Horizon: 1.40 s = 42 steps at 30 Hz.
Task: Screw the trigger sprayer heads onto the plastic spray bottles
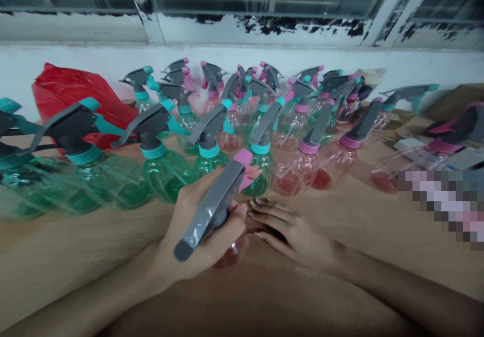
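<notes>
A spray bottle with a grey and pink spray head (214,203) is in my left hand (180,218), whose fingers wrap round its neck. The head tilts, with the pink nozzle pointing away from me. Below my thumb a little of its clear, pink-tinted body shows; the rest is hidden by the hand. My right hand (300,233) lies low over the table just right of this bottle, fingers stretched out toward it. Whether the fingertips touch the bottle I cannot tell. Right behind my hands stands a green spray bottle (260,173) with a turquoise collar.
Several green spray bottles (164,173) line the table (124,236) at left, and several pink ones (293,173) at right. More stand behind them. A red plastic bag (81,92) sits back left, a cardboard box (457,107) back right, before a white wall (264,54).
</notes>
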Motion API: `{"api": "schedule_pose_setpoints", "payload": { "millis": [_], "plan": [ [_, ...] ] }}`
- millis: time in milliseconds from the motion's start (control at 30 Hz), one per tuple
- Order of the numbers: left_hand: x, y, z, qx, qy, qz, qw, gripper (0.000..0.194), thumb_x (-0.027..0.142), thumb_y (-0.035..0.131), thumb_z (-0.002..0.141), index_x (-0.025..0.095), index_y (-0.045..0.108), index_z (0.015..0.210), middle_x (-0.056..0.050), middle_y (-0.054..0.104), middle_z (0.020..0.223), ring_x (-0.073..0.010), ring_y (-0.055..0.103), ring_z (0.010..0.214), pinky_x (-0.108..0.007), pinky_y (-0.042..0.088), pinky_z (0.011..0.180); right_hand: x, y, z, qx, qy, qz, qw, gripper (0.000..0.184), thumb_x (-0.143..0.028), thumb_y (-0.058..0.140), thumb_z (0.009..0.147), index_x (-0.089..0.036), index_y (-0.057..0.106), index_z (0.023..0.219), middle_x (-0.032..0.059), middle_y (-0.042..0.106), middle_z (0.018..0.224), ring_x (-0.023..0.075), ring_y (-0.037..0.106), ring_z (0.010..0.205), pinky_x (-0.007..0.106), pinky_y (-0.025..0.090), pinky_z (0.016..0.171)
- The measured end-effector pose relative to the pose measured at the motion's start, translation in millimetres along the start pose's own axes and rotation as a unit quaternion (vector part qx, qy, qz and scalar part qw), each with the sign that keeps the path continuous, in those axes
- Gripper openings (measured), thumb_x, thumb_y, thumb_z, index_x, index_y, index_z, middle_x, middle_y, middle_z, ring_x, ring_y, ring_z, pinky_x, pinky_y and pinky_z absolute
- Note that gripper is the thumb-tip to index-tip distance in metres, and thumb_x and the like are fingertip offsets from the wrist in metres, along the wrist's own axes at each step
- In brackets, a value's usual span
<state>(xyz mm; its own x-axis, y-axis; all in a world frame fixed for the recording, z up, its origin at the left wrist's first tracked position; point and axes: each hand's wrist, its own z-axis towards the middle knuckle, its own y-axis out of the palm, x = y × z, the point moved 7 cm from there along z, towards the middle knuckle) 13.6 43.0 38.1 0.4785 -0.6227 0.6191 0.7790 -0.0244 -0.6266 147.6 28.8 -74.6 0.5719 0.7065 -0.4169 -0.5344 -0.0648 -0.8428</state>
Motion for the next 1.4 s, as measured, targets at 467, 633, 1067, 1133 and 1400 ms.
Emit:
{"api": "schedule_pose_setpoints", "payload": {
  "millis": [467,633,1067,1133,1400],
  "plan": [
    [-0.2,-0.8,1.0,-0.002,-0.003,0.009,1.000,0.009,0.019,0.050,0.078,0.025,0.056,0.075,0.003,0.058,0.065,-0.0124,0.055,0.051,-0.025,0.050,0.053,-0.4,0.0,0.3,-0.003,-0.004,0.000,1.000,0.038,-0.029,0.047,0.093,-0.015,0.050,0.129,0.0092,0.053,0.134,0.0197,0.041,0.130,0.040,0.037,0.108],
    [0.7,-1.5,1.6,-0.003,-0.004,0.014,1.000,0.007,0.020,0.051,0.077,0.025,0.055,0.074,0.005,0.055,0.060,-0.0125,0.054,0.048,-0.025,0.050,0.050,-0.6,-1.1,0.2,0.004,-0.003,0.002,1.000,0.037,-0.028,0.048,0.093,-0.018,0.051,0.128,0.0085,0.055,0.132,0.0205,0.044,0.128,0.042,0.039,0.107],
    [2.1,-0.5,0.4,-0.022,-0.013,-0.095,0.995,0.019,0.013,0.051,0.071,0.026,0.059,0.081,0.004,0.063,0.075,-0.0147,0.061,0.064,-0.026,0.052,0.062,0.0,1.1,0.5,-0.011,0.002,-0.005,1.000,0.036,-0.028,0.047,0.093,-0.016,0.052,0.127,0.0081,0.055,0.133,0.0207,0.042,0.129,0.041,0.038,0.107],
    [0.1,0.3,1.0,-0.029,-0.026,-0.108,0.993,0.023,0.013,0.052,0.068,0.027,0.060,0.086,0.003,0.064,0.077,-0.0163,0.062,0.065,-0.028,0.052,0.062,0.2,0.8,0.5,-0.007,0.001,-0.001,1.000,0.036,-0.029,0.047,0.093,-0.017,0.052,0.127,0.0083,0.055,0.132,0.0207,0.043,0.128,0.042,0.038,0.107],
    [-0.3,-0.1,3.3,-0.036,-0.012,-0.068,0.997,0.011,0.018,0.050,0.069,0.025,0.056,0.075,0.001,0.060,0.071,-0.0167,0.058,0.059,-0.030,0.050,0.057,0.1,0.4,0.0,-0.002,-0.001,0.000,1.000,0.037,-0.027,0.049,0.092,-0.018,0.052,0.128,0.0084,0.055,0.132,0.0209,0.043,0.128,0.042,0.039,0.107]
  ]
}}
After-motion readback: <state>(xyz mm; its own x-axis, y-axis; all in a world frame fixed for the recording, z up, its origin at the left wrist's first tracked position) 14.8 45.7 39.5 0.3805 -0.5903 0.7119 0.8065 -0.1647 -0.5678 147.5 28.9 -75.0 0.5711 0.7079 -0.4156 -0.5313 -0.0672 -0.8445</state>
